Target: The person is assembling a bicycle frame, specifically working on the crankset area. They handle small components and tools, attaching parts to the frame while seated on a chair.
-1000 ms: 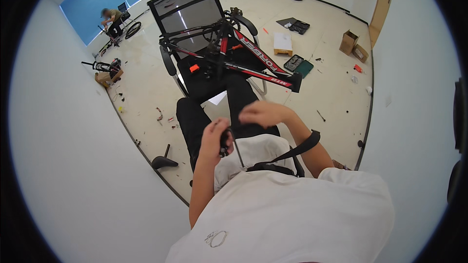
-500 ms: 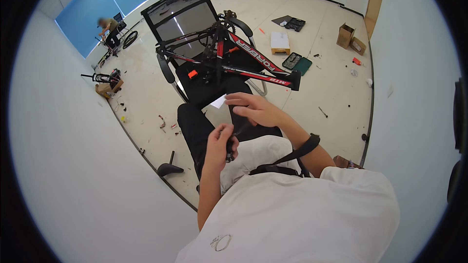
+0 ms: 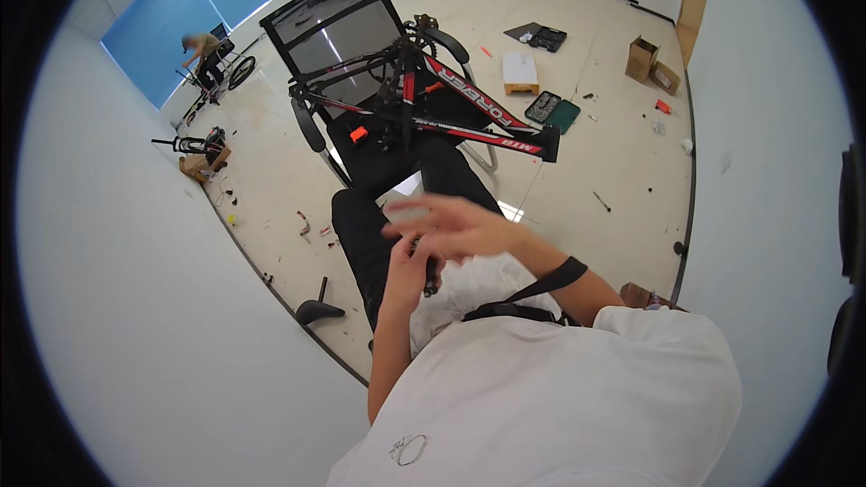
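Observation:
My left hand (image 3: 403,281) is closed round a small black part (image 3: 431,281) in front of my lap; its exact kind is hidden by the fingers. Just above it and partly over it is my right hand (image 3: 465,230), fingers stretched out and blurred by motion, with nothing visible in it. Beyond my knees, a black and red bicycle frame (image 3: 483,104) lies across a black office chair (image 3: 311,133). A small orange object (image 3: 359,134) rests on the seat by the frame.
A saddle with its post (image 3: 317,310) lies on the floor at left. To the right are a green tool case (image 3: 564,115), a white and yellow box (image 3: 520,72) and cardboard boxes (image 3: 641,59). Another person (image 3: 209,56) sits at the far left near a wheel (image 3: 242,73).
My right hand has moved left and down, from above the left hand to partly over it. The left hand still holds the black part in nearly the same place.

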Action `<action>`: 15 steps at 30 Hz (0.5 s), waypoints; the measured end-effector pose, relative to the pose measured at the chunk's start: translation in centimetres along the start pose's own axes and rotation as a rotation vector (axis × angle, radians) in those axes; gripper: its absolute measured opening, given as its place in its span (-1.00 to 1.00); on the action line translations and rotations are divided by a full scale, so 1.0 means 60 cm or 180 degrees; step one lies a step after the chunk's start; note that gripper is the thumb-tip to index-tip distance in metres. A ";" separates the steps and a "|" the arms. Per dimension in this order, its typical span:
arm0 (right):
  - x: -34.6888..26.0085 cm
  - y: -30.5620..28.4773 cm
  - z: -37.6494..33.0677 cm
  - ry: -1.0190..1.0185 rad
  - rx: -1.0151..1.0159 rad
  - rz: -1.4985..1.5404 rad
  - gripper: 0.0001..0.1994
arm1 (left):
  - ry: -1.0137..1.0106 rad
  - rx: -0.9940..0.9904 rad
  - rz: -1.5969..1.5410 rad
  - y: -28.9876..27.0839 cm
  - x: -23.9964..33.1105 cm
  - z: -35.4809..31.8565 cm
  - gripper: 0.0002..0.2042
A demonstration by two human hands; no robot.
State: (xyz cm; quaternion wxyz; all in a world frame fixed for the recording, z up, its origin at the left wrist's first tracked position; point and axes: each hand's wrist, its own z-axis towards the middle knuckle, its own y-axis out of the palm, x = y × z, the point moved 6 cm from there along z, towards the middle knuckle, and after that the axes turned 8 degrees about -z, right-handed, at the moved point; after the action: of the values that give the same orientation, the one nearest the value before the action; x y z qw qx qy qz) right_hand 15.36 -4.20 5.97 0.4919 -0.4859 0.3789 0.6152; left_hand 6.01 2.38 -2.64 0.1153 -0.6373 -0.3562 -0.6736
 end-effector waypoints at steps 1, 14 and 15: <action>0.015 -0.039 -0.001 0.0295 0.0306 -0.0214 -0.42 | -0.0321 0.0085 -0.0130 0.014 0.004 -0.005 -0.78; -0.005 -0.028 -0.007 -0.1652 0.1194 -0.4028 -0.67 | -0.0808 -0.0008 -0.0999 -0.009 0.025 -0.016 -0.77; 0.003 -0.030 -0.003 -0.1511 0.1204 -0.4007 -0.65 | -0.0874 -0.0238 -0.1064 -0.009 0.023 -0.014 -0.76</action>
State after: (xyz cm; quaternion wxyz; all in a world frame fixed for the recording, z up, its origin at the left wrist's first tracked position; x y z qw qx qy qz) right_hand 17.18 -3.93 5.79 0.9004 -0.3715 0.0082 0.2263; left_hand 4.80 2.68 -1.47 -0.0713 -0.6590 -0.4440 -0.6030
